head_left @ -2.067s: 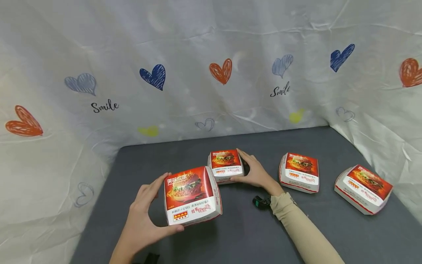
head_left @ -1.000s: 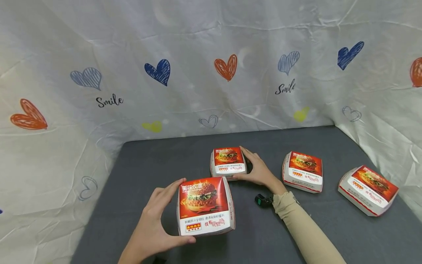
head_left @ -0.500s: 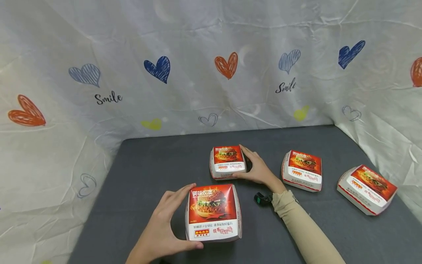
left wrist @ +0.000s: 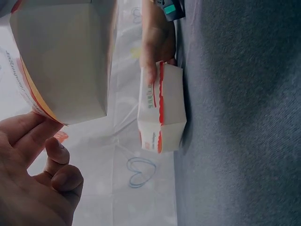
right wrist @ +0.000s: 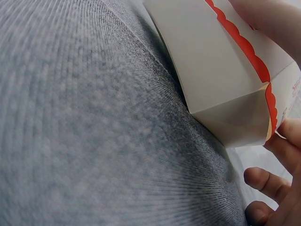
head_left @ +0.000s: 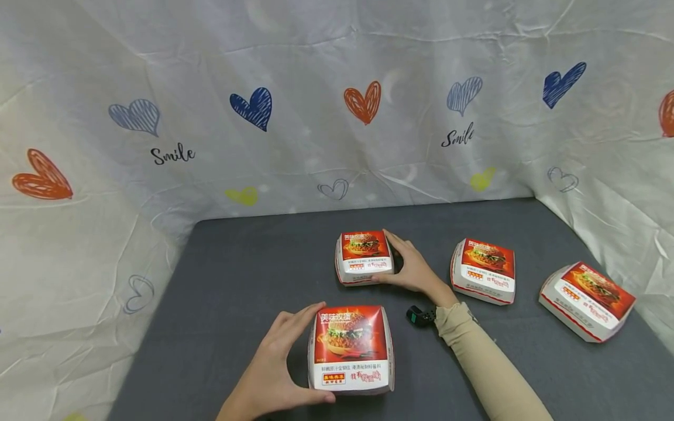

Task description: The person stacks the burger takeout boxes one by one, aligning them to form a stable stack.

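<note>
My left hand (head_left: 271, 365) holds a burger box (head_left: 351, 351), thumb at its near edge and fingers at its far left corner. The lid carries a red burger picture above a white band. In the left wrist view this box (left wrist: 66, 61) hangs clear of the table, its plain underside showing. Farther back, my right hand (head_left: 416, 270) grips a matching burger box (head_left: 364, 257) from its right side. The right wrist view shows that box (right wrist: 211, 56) resting on the table, its red scalloped seam running beside the fingers.
Two more burger boxes stand to the right, one (head_left: 483, 272) upright behind the right forearm and one (head_left: 587, 301) turned at an angle farther right. A dark grey cloth covers the table (head_left: 247, 263). Behind it hangs a white curtain (head_left: 300, 58) printed with hearts.
My left hand has carried its box rightward and nearer, turning it squarer to the view and away from overlapping the farther box. The right hand keeps its grip with its box in place.
</note>
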A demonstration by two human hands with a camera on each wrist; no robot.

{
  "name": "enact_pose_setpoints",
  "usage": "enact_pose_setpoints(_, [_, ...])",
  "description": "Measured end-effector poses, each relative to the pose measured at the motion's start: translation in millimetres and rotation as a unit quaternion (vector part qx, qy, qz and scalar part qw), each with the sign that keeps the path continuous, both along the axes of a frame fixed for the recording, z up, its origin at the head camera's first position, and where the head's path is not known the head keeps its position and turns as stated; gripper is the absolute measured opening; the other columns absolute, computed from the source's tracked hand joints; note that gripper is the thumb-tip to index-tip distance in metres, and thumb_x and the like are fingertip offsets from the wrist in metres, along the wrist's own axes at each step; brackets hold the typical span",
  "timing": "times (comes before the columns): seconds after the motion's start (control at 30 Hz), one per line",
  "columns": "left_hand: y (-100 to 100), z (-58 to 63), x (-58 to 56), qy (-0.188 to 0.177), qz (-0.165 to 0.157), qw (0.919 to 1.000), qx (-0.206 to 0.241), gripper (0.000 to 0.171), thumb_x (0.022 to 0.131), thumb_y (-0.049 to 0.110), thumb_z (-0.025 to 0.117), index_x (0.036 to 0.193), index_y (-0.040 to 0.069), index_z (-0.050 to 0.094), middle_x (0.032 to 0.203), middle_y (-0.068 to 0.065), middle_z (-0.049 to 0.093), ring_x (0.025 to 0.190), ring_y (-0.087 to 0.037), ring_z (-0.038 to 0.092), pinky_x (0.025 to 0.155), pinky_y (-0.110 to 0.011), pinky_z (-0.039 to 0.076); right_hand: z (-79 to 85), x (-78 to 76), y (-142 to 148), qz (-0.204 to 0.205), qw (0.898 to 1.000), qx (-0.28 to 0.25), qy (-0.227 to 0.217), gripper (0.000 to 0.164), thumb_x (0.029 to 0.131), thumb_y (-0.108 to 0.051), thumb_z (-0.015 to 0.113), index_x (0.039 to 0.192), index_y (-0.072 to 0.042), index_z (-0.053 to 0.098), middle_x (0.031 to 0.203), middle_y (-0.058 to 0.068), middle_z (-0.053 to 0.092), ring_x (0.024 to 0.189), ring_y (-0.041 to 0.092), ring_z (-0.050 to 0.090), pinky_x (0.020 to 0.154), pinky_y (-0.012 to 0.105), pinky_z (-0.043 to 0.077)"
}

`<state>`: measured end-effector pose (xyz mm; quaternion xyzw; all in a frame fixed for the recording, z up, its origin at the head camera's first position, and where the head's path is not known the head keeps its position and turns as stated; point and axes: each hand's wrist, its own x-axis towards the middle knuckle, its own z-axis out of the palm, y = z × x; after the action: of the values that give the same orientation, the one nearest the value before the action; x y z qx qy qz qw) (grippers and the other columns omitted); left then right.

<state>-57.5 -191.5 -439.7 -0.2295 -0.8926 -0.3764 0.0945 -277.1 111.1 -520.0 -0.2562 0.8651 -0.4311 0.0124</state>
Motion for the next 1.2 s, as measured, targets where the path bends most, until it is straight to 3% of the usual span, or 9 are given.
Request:
enact_pose_setpoints(0.3, [7,-12.6,-3.3,-0.004,-0.017,0.9998,-0.007,0.129,0.056,0.053,0.105,0.165,0.027,0.039,0.152,0.011,0.056,0.113,-0.012,0.047,0.091,-0.037,0.053,1.2,0.2,0,0.000,1.000,0.003,0.001,0.117,0.079,-0.039,0.094,0.170,-0.014,0.026,0.173,0.010,0.032,0.131,0.035,0.047,0.110,0.065,0.040])
enact_pose_setpoints(0.63, [11,-27.0,-5.4,-0.016,-0.014,0.9996,-0.018,0.129,0.056,0.057,0.104,0.165,0.034,0.038,0.152,0.016,0.055,0.113,-0.008,0.048,0.091,-0.036,0.054,2.0,0.6,0,0.000,1.000,0.005,0.002,0.117,0.079,-0.042,0.094,0.170,-0.015,0.026,0.173,0.009,0.031,0.132,0.035,0.047,0.111,0.064,0.040])
enact_pose_setpoints(1.0, [12,-37.9,-4.0,-0.059,-0.012,0.9981,-0.011,0.123,0.060,0.069,0.096,0.164,0.039,0.037,0.144,0.019,0.057,0.110,-0.009,0.048,0.088,-0.034,0.054,1.6,-0.3,2,0.006,1.000,0.005,0.002,0.117,0.079,-0.047,0.092,0.170,-0.015,0.025,0.174,0.009,0.029,0.147,0.042,0.039,0.115,0.069,0.035])
enact_pose_setpoints(1.2, [11,-43.4,-5.3,-0.052,-0.018,0.9982,-0.023,0.124,0.059,0.065,0.099,0.164,0.035,0.040,0.147,0.017,0.057,0.109,-0.007,0.047,0.088,-0.033,0.054,0.4,-0.4,2,0.007,1.000,0.005,0.002,0.119,0.079,-0.053,0.091,0.171,-0.016,0.025,0.174,0.009,0.029,0.147,0.042,0.039,0.115,0.069,0.035])
